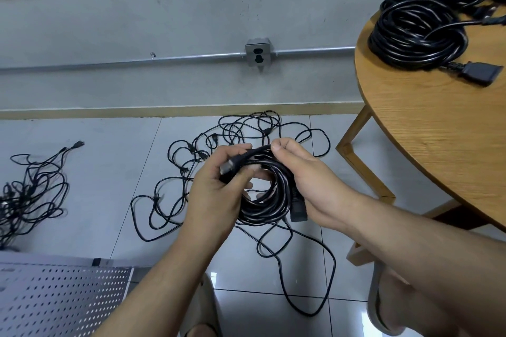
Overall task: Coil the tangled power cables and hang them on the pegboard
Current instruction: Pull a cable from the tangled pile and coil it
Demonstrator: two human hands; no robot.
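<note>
**Coiled Cable Held in Both Hands Above the Floor Tangle**

Nearest, at the lower left, a white perforated metal pegboard [63,301] is seen beside the feet; no hooks can be made out on it. Just beyond, a black rubber-sheathed power cable wound into a round coil [269,200] is held above the floor. The left hand [216,189] is clamped on the coil's left side together with a black moulded plug [230,165]. The right hand [309,180] is closed on the opposite side, with the cable pinched between thumb and forefinger.

The coil is judged light but springy. Its loops are likely to slip open unless the whole bundle is gripped, and little friction is expected from the smooth sheath. A hold across all the loops, not by a plug, is advised.

Below, a loose tangle of thin black cables [235,131] is spread on the grey tiled floor [109,172], where feet could be snagged. To the right, room is narrowed by the edge and slanted legs of a round wooden surface [438,145]. Open floor is left toward the pegboard.
</note>
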